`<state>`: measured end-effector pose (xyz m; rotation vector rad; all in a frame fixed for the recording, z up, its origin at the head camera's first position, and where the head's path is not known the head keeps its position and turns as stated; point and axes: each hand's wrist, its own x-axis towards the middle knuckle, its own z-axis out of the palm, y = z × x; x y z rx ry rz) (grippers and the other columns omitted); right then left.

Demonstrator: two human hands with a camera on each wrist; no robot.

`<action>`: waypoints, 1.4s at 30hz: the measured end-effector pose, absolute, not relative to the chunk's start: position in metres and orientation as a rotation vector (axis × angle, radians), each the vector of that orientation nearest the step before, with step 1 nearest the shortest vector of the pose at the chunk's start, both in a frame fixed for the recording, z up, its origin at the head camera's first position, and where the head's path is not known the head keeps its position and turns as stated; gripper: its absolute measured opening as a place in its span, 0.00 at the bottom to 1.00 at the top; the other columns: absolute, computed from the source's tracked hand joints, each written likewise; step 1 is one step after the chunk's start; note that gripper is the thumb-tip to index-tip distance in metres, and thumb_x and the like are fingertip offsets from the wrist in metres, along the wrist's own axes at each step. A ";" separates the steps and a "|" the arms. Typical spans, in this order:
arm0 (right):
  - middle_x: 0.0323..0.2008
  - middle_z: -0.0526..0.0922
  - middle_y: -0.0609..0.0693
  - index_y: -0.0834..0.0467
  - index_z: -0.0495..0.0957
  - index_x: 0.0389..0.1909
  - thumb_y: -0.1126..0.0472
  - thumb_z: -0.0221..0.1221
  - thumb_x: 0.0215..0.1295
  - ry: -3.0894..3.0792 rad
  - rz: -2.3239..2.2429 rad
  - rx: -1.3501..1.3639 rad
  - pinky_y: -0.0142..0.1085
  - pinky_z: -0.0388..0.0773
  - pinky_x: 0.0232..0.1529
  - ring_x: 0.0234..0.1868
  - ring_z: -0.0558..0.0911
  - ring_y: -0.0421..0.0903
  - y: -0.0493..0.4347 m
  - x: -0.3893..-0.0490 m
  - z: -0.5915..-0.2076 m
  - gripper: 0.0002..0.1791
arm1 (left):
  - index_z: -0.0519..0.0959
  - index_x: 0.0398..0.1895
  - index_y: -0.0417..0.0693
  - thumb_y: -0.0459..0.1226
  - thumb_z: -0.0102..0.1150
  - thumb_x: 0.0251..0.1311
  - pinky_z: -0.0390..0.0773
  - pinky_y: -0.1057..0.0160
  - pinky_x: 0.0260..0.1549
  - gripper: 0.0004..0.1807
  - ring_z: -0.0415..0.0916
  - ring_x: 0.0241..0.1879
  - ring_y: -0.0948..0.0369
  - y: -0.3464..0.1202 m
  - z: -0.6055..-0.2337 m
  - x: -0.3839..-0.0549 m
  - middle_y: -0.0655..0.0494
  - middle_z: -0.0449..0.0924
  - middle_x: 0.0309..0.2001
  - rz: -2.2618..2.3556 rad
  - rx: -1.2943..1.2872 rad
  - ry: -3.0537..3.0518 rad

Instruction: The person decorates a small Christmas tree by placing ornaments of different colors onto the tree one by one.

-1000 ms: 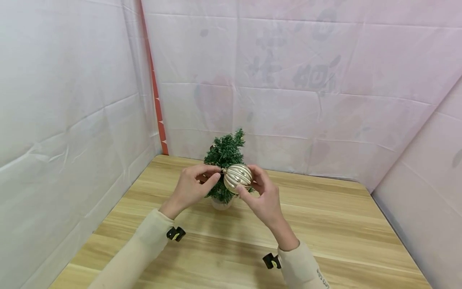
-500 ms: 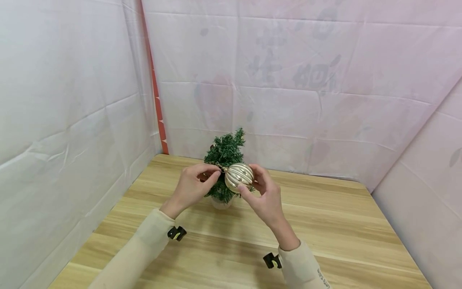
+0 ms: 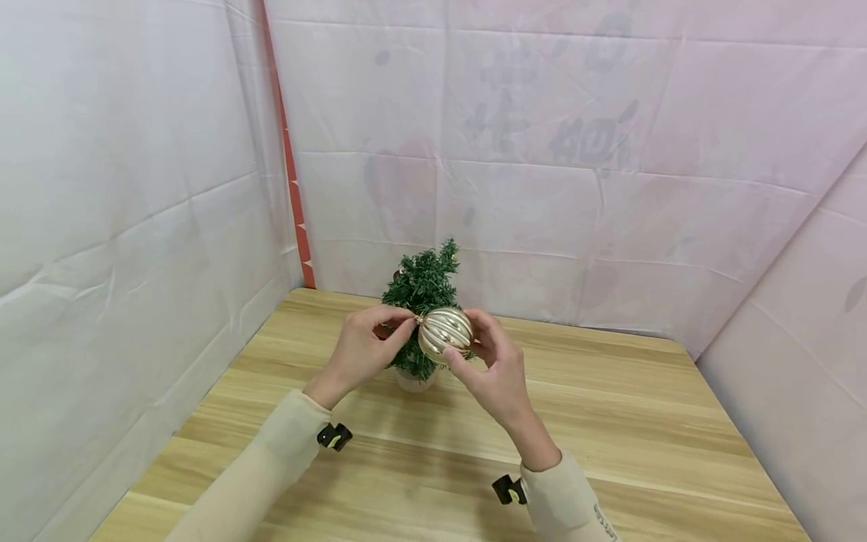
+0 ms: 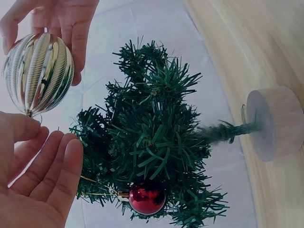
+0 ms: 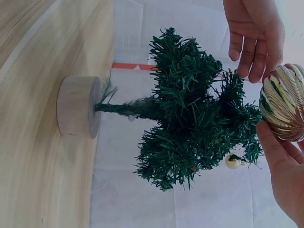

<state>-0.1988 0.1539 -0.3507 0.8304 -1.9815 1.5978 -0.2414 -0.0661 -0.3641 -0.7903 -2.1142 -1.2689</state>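
Note:
A gold ribbed Christmas ball is held between both hands, in front of a small green Christmas tree. My right hand grips the ball's round side, thumb toward me and fingers behind. With thumb and forefinger, my left hand pinches the hanging loop at the ball's cap; in the left wrist view a thin loop shows by the fingertips. On the tree hang a small red ball, seen in the left wrist view, and a small pale gold ball, seen in the right wrist view.
The tree stands upright on a round, pale base on a wood-grain table. White cloth walls enclose the table at the back and on both sides. A red strip runs down the back left corner.
The gold ball shifted slightly right, then back left toward the left fingertips, together with the right hand. The left hand has barely moved, still at the loop.

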 end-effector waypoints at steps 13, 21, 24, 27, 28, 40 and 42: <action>0.54 0.81 0.54 0.57 0.71 0.64 0.68 0.66 0.60 -1.985 1.649 0.814 0.35 0.83 0.49 0.51 0.83 0.46 0.163 -0.218 -0.390 0.30 | 0.87 0.41 0.48 0.38 0.63 0.66 0.83 0.66 0.29 0.06 0.82 0.29 0.65 -0.070 -0.362 -0.241 0.60 0.86 0.35 -1.264 -0.774 -2.069; 0.57 0.78 0.57 0.60 0.67 0.67 0.67 0.64 0.64 -2.042 1.716 0.773 0.33 0.81 0.52 0.54 0.81 0.46 0.168 -0.214 -0.398 0.31 | 0.87 0.40 0.47 0.39 0.62 0.67 0.82 0.66 0.26 0.07 0.80 0.28 0.67 -0.068 -0.359 -0.240 0.60 0.86 0.35 -1.227 -0.788 -2.072; 0.57 0.77 0.57 0.60 0.64 0.70 0.66 0.62 0.66 -2.088 1.710 0.783 0.33 0.80 0.53 0.55 0.81 0.47 0.170 -0.214 -0.400 0.32 | 0.86 0.40 0.47 0.39 0.62 0.67 0.83 0.64 0.26 0.07 0.80 0.29 0.67 -0.067 -0.358 -0.240 0.60 0.85 0.35 -1.231 -0.796 -2.075; 0.57 0.77 0.57 0.60 0.62 0.71 0.66 0.60 0.67 -2.124 1.692 0.817 0.34 0.79 0.55 0.55 0.80 0.48 0.171 -0.215 -0.401 0.32 | 0.86 0.40 0.46 0.39 0.62 0.67 0.83 0.64 0.27 0.07 0.81 0.30 0.67 -0.065 -0.357 -0.240 0.60 0.85 0.35 -1.237 -0.812 -2.083; 0.58 0.77 0.57 0.61 0.62 0.71 0.66 0.60 0.68 -2.131 1.685 0.830 0.35 0.79 0.56 0.56 0.80 0.48 0.171 -0.215 -0.401 0.32 | 0.86 0.40 0.46 0.39 0.62 0.67 0.83 0.64 0.27 0.07 0.81 0.30 0.66 -0.065 -0.357 -0.240 0.60 0.85 0.35 -1.236 -0.818 -2.086; 0.59 0.78 0.53 0.58 0.63 0.71 0.65 0.64 0.65 -2.209 1.549 0.860 0.43 0.72 0.66 0.61 0.77 0.50 0.170 -0.214 -0.405 0.34 | 0.86 0.39 0.47 0.38 0.63 0.66 0.82 0.65 0.25 0.05 0.81 0.29 0.65 -0.062 -0.353 -0.238 0.60 0.85 0.34 -1.238 -0.843 -2.087; 0.60 0.77 0.57 0.58 0.63 0.71 0.67 0.63 0.65 -2.216 1.555 0.860 0.48 0.70 0.66 0.63 0.76 0.54 0.168 -0.211 -0.401 0.34 | 0.86 0.39 0.48 0.37 0.63 0.66 0.82 0.66 0.25 0.05 0.81 0.28 0.65 -0.062 -0.353 -0.238 0.60 0.86 0.34 -1.238 -0.866 -2.081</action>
